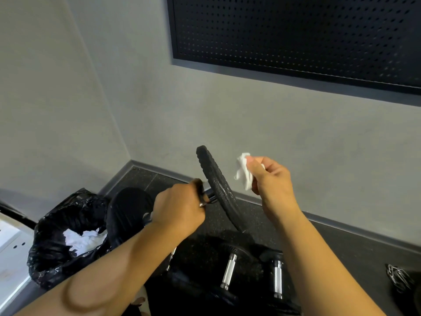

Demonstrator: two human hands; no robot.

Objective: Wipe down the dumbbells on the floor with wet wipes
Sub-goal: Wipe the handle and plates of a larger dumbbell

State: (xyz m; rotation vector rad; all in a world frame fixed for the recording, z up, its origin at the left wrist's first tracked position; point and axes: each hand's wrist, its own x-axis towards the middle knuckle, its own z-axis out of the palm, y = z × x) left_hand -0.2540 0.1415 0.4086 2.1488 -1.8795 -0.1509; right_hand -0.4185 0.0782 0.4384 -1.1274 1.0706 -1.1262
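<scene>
The right hand [273, 179] is raised with its thumb and fingertips pressed together, pinching a crumpled white wipe [242, 174] that hangs clear of everything else. Just to its left, the left hand [180, 208] is curled round the handle of a black dumbbell [216, 185] and holds it up off the floor [341, 247]. One plate of this dumbbell stands edge-on between the two hands, and the other plate sits lower, at the left wrist.

Below the forearms, near the bottom edge of the floor, lie two more dumbbells [229, 272] with shiny metal handles, side by side. At the floor's left corner sits a black rubbish bag [57, 224], open, with used white wipes [84, 239] inside. At the floor's right edge is a bundle of metal wire [398, 278], too cut off to identify. A dark perforated panel [296, 30] is mounted on the grey wall [227, 110] above.
</scene>
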